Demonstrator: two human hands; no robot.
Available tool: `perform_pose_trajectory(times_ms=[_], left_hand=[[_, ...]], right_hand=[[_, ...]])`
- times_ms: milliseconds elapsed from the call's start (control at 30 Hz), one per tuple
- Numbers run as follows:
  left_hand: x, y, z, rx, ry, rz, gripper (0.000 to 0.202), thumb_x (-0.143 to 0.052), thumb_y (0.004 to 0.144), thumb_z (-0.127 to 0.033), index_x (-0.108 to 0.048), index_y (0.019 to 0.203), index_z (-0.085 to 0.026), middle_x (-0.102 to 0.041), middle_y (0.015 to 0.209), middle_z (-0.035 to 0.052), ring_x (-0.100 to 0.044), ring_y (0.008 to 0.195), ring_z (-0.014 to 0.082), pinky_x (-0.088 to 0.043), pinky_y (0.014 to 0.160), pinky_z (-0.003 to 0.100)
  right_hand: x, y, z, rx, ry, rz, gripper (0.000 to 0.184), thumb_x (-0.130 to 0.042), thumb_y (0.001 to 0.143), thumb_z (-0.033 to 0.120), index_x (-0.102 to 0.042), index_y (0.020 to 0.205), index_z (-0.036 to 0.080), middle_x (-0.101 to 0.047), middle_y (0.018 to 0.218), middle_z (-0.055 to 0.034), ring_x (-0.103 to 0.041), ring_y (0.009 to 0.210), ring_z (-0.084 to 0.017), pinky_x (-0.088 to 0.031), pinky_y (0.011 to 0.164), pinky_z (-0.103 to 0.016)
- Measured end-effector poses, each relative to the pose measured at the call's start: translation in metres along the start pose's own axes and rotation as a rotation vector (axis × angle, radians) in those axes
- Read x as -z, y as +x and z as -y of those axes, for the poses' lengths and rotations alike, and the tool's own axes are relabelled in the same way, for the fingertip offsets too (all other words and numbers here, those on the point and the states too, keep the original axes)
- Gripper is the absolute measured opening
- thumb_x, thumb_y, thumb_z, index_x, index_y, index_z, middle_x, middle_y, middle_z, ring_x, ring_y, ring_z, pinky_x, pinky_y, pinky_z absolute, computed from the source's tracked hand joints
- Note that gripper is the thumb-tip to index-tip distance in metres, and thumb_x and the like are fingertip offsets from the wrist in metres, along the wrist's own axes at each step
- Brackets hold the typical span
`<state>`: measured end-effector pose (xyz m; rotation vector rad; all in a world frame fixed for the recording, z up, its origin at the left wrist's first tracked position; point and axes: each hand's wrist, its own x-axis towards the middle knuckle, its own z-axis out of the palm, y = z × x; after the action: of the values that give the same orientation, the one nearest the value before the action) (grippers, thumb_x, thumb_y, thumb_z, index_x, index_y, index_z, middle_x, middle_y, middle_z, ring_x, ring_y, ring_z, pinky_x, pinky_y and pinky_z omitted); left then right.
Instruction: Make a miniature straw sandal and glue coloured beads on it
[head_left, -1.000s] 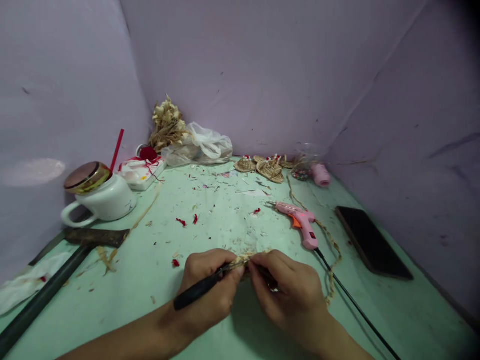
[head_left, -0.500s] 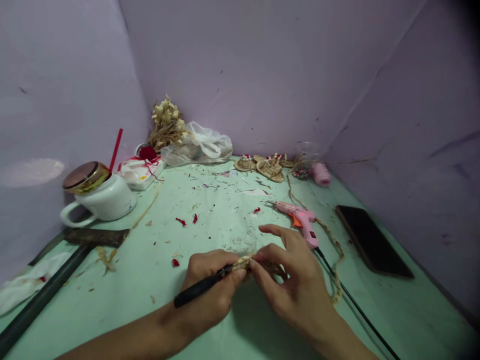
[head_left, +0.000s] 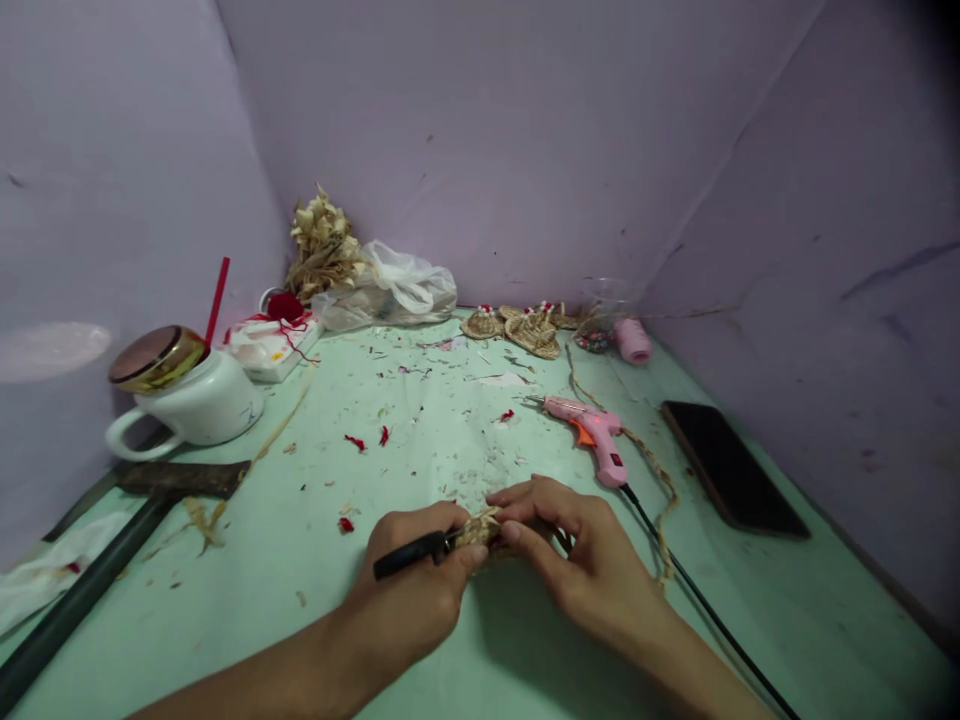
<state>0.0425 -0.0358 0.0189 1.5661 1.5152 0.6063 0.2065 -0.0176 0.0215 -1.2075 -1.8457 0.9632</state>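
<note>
My left hand [head_left: 416, 590] is closed round a black-handled tool [head_left: 409, 554] whose tip pokes into a small woven straw piece [head_left: 480, 528] low on the green table. My right hand [head_left: 581, 565] pinches the same straw piece from the right, fingers curled over it. Both hands meet at the straw piece, which is mostly hidden between the fingertips.
A pink glue gun [head_left: 592, 436] with a black cord lies just right of my hands beside a braided cord [head_left: 660, 480]. A dark phone [head_left: 731, 468] lies at right, a hammer [head_left: 127, 530] and a white mug [head_left: 187, 395] at left. Finished woven pieces [head_left: 529, 330], a pink spool [head_left: 632, 340] and a plastic bag [head_left: 390, 290] sit at the back.
My right hand opened its fingers half a second ago and has now closed back onto the straw piece. The view has shifted slightly; my left hand keeps its grip on the tool.
</note>
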Motion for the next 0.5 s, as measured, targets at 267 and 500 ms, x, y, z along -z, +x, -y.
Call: perform_pose_trajectory(times_ms=[267,500], left_hand=[[0.0,-0.001,0.007,-0.125,0.003,-0.028,0.019,-0.049,0.078,-0.025,-0.065,0.072,-0.019,-0.059,0.062,-0.0019,-0.048,0.058,0.0114,-0.034,0.052,0.02],[-0.001,0.002,0.005,-0.124,-0.022,-0.027,0.019,-0.05,0.077,-0.025,-0.068,0.073,-0.02,-0.063,0.062,-0.0006,-0.051,0.057,0.0129,-0.033,0.05,0.021]], right_hand=[[0.013,0.004,0.005,-0.17,0.127,0.058,0.017,-0.055,0.077,0.025,-0.07,0.071,0.019,-0.072,0.079,-0.0057,-0.065,0.073,-0.018,-0.051,0.066,-0.03],[0.015,0.004,-0.005,-0.157,0.18,0.16,0.02,-0.056,0.077,0.018,-0.07,0.09,0.022,-0.073,0.083,-0.002,-0.065,0.074,-0.017,-0.051,0.064,-0.027]])
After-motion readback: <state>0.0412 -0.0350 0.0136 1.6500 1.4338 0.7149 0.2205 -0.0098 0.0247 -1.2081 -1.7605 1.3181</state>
